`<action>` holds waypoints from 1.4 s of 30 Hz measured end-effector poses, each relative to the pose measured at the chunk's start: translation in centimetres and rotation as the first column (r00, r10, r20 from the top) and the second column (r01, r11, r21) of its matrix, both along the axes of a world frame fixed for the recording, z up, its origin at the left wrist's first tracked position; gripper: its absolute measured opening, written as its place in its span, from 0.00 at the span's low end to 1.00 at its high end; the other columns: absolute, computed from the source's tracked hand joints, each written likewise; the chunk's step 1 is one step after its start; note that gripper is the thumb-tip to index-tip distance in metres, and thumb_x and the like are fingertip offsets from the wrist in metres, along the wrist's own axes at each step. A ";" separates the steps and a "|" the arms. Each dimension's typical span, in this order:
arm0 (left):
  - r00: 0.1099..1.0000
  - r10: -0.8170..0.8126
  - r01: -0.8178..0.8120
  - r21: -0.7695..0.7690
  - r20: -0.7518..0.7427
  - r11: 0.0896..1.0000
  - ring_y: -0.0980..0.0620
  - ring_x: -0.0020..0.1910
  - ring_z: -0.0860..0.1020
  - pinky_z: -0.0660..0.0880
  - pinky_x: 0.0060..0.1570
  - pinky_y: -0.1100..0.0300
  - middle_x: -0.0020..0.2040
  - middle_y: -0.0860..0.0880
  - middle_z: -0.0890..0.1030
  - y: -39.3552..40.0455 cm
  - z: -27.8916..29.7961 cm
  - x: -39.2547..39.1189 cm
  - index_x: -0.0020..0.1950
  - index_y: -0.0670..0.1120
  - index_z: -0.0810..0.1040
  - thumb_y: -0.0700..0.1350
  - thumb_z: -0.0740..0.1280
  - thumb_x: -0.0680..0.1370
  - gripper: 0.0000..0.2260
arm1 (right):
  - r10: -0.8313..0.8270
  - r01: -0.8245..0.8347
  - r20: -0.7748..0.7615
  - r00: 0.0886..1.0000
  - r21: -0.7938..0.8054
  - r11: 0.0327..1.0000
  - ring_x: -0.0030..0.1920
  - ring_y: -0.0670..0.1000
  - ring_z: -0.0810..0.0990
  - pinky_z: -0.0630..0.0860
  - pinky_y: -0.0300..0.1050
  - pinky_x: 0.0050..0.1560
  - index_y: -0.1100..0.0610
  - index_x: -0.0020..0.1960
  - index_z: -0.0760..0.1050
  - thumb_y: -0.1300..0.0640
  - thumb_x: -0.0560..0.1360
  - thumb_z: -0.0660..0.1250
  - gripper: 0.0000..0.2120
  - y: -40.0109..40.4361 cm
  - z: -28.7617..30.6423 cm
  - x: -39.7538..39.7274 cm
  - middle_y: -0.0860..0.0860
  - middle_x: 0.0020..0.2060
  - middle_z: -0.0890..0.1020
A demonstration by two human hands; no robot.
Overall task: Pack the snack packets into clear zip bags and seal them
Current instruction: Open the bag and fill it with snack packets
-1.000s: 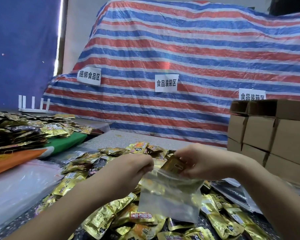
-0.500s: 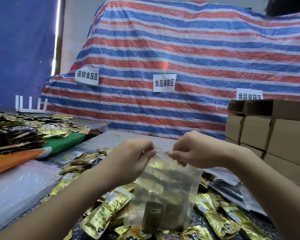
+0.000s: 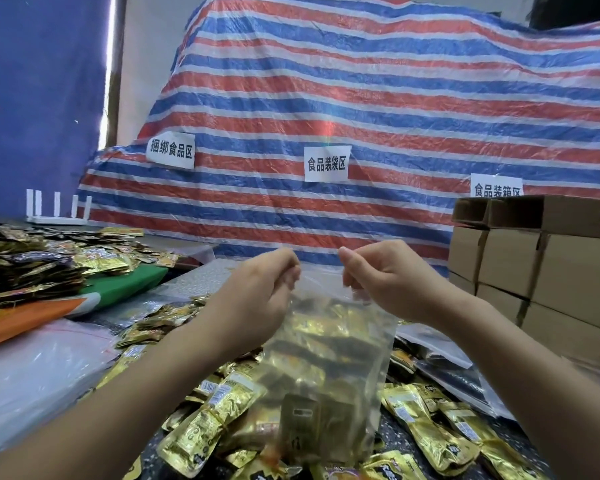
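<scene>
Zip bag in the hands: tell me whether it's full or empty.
Partly filled. Gold packets show through the bag, settled at its bottom; both hands pinch its top edge.

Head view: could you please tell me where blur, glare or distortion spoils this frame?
Head view: the zip bag and the packets inside it are motion-blurred; the left hand and right hand pinching its top are soft-edged; a bright strip glares upper left; the boxes bow from wide-angle distortion.
</scene>
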State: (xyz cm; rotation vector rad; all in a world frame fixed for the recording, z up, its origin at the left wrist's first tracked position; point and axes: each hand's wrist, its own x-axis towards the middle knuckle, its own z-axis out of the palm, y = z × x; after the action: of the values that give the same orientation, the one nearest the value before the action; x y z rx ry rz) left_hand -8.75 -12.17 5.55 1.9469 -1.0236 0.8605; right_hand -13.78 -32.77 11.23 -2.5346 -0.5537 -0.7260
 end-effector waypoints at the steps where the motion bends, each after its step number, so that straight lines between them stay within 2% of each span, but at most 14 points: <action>1: 1.000 0.000 -0.001 0.011 0.009 1.000 0.54 0.36 0.73 0.69 0.35 0.60 0.35 0.53 0.75 0.0 -0.5 0.1 0.44 0.47 0.72 0.44 0.59 0.83 0.09 | -0.001 0.001 -0.013 1.000 0.008 1.000 0.35 0.56 0.83 0.81 0.60 0.41 0.55 0.36 0.81 0.42 0.81 0.57 0.25 -0.1 -0.4 0.2 0.52 0.32 0.84; 4: 0.999 -0.012 0.010 0.038 0.047 0.999 0.56 0.36 0.73 0.69 0.35 0.63 0.35 0.56 0.73 0.0 -2.0 0.4 0.44 0.48 0.73 0.49 0.59 0.83 0.10 | 0.003 0.000 -0.064 0.998 0.045 0.999 0.35 0.55 0.83 0.82 0.55 0.42 0.55 0.37 0.81 0.44 0.82 0.58 0.23 -0.6 -1.2 0.9 0.53 0.32 0.84; 8: 0.997 -0.039 0.035 0.048 0.073 0.998 0.54 0.35 0.73 0.69 0.34 0.62 0.34 0.55 0.75 -0.1 -3.4 0.6 0.44 0.48 0.74 0.55 0.58 0.81 0.14 | 0.083 -0.041 -0.235 0.968 0.179 0.983 0.30 0.49 0.79 0.77 0.37 0.38 0.58 0.39 0.81 0.46 0.83 0.57 0.23 -1.0 -1.5 1.5 0.52 0.29 0.82; 12: 0.993 -0.018 0.014 0.040 0.116 0.999 0.54 0.33 0.71 0.65 0.33 0.66 0.35 0.54 0.73 0.0 -4.1 0.9 0.44 0.44 0.74 0.48 0.61 0.81 0.10 | 0.218 -0.063 -0.226 0.949 0.543 0.837 0.28 0.49 0.74 0.79 0.41 0.41 0.61 0.39 0.80 0.51 0.84 0.58 0.21 -1.9 -1.4 2.5 0.54 0.28 0.77; 14: 0.987 0.009 -0.021 0.075 0.161 0.997 0.55 0.33 0.69 0.64 0.33 0.67 0.36 0.53 0.73 0.2 -4.1 0.9 0.44 0.42 0.74 0.45 0.62 0.80 0.09 | 0.184 -0.017 -0.196 0.963 0.640 0.768 0.28 0.49 0.73 0.81 0.49 0.50 0.61 0.40 0.78 0.53 0.83 0.60 0.18 -2.6 -1.6 3.6 0.53 0.27 0.75; 17: 0.967 0.016 -0.060 0.164 0.254 0.985 0.53 0.32 0.70 0.65 0.32 0.63 0.37 0.50 0.74 0.6 -4.2 0.8 0.43 0.41 0.75 0.45 0.61 0.81 0.10 | 0.095 0.070 -0.201 0.975 0.685 0.725 0.32 0.49 0.75 0.78 0.51 0.48 0.61 0.42 0.78 0.55 0.83 0.61 0.15 -3.5 -2.3 5.4 0.52 0.29 0.75; 21: 0.955 0.018 -0.089 0.229 0.297 0.969 0.49 0.31 0.72 0.71 0.29 0.55 0.37 0.49 0.74 0.8 -5.2 1.2 0.43 0.41 0.75 0.48 0.57 0.82 0.14 | -0.027 0.206 -0.310 0.950 0.560 0.803 0.35 0.49 0.74 0.75 0.44 0.40 0.60 0.49 0.79 0.54 0.82 0.63 0.11 -3.8 -3.4 7.5 0.53 0.35 0.74; 24: 0.954 0.026 -0.111 0.271 0.299 0.956 0.50 0.31 0.73 0.74 0.29 0.54 0.38 0.50 0.75 0.8 -6.4 1.6 0.43 0.43 0.74 0.49 0.56 0.82 0.14 | -0.166 0.284 -0.399 0.902 0.260 0.923 0.38 0.49 0.76 0.74 0.37 0.31 0.57 0.51 0.80 0.53 0.82 0.64 0.10 -3.4 -4.5 9.0 0.56 0.41 0.80; 27: 0.950 0.032 -0.131 0.304 0.312 0.944 0.53 0.30 0.72 0.73 0.28 0.57 0.38 0.52 0.75 0.6 -7.6 1.8 0.43 0.45 0.74 0.49 0.56 0.82 0.13 | -0.278 0.275 -0.431 0.858 -0.071 0.959 0.39 0.47 0.78 0.76 0.38 0.35 0.56 0.49 0.79 0.50 0.81 0.64 0.11 -2.5 -6.4 10.8 0.54 0.45 0.83; 30: 0.950 0.030 -0.143 0.350 0.310 0.926 0.54 0.30 0.72 0.72 0.27 0.61 0.37 0.53 0.75 0.5 -8.7 2.1 0.43 0.47 0.74 0.48 0.58 0.81 0.10 | -0.369 0.279 -0.384 0.846 -0.270 0.921 0.43 0.45 0.79 0.79 0.42 0.41 0.52 0.47 0.79 0.49 0.77 0.68 0.06 -1.9 -8.3 12.5 0.49 0.46 0.82; 33: 0.950 0.039 -0.162 0.382 0.309 0.910 0.56 0.30 0.72 0.70 0.27 0.63 0.37 0.54 0.76 0.6 -9.5 2.5 0.42 0.48 0.74 0.48 0.60 0.79 0.08 | -0.414 0.277 -0.374 0.830 -0.368 0.888 0.46 0.46 0.78 0.78 0.40 0.41 0.51 0.51 0.79 0.51 0.73 0.71 0.08 -1.4 -9.6 13.7 0.47 0.48 0.80; 37: 0.953 0.047 -0.177 0.421 0.300 0.890 0.55 0.31 0.73 0.68 0.27 0.63 0.37 0.55 0.75 0.6 -10.3 2.9 0.42 0.50 0.72 0.48 0.61 0.78 0.06 | -0.439 0.264 -0.376 0.816 -0.433 0.862 0.54 0.50 0.76 0.76 0.43 0.51 0.52 0.66 0.74 0.52 0.73 0.71 0.22 -0.9 -10.9 15.5 0.50 0.60 0.78; 40: 0.958 0.066 -0.186 0.429 0.279 0.884 0.56 0.32 0.73 0.66 0.28 0.65 0.37 0.56 0.75 0.5 -11.1 3.2 0.41 0.50 0.73 0.46 0.70 0.75 0.07 | -0.448 0.268 -0.382 0.809 -0.438 0.858 0.65 0.53 0.75 0.76 0.48 0.62 0.53 0.73 0.68 0.51 0.71 0.73 0.32 -0.7 -11.8 16.5 0.51 0.68 0.74; 42: 0.965 0.072 -0.178 0.428 0.252 0.886 0.56 0.31 0.73 0.67 0.27 0.64 0.36 0.56 0.75 0.5 -11.5 3.4 0.40 0.50 0.73 0.48 0.67 0.76 0.06 | -0.450 0.260 -0.382 0.807 -0.454 0.852 0.69 0.55 0.72 0.74 0.49 0.66 0.53 0.76 0.65 0.52 0.72 0.73 0.34 -0.6 -12.5 16.9 0.52 0.71 0.72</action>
State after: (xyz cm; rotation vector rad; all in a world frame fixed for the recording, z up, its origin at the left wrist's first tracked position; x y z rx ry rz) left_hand -5.39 -11.65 -5.96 2.3618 -1.3364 1.0074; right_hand 3.10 -33.37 -1.25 -3.0853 -0.0242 -0.0712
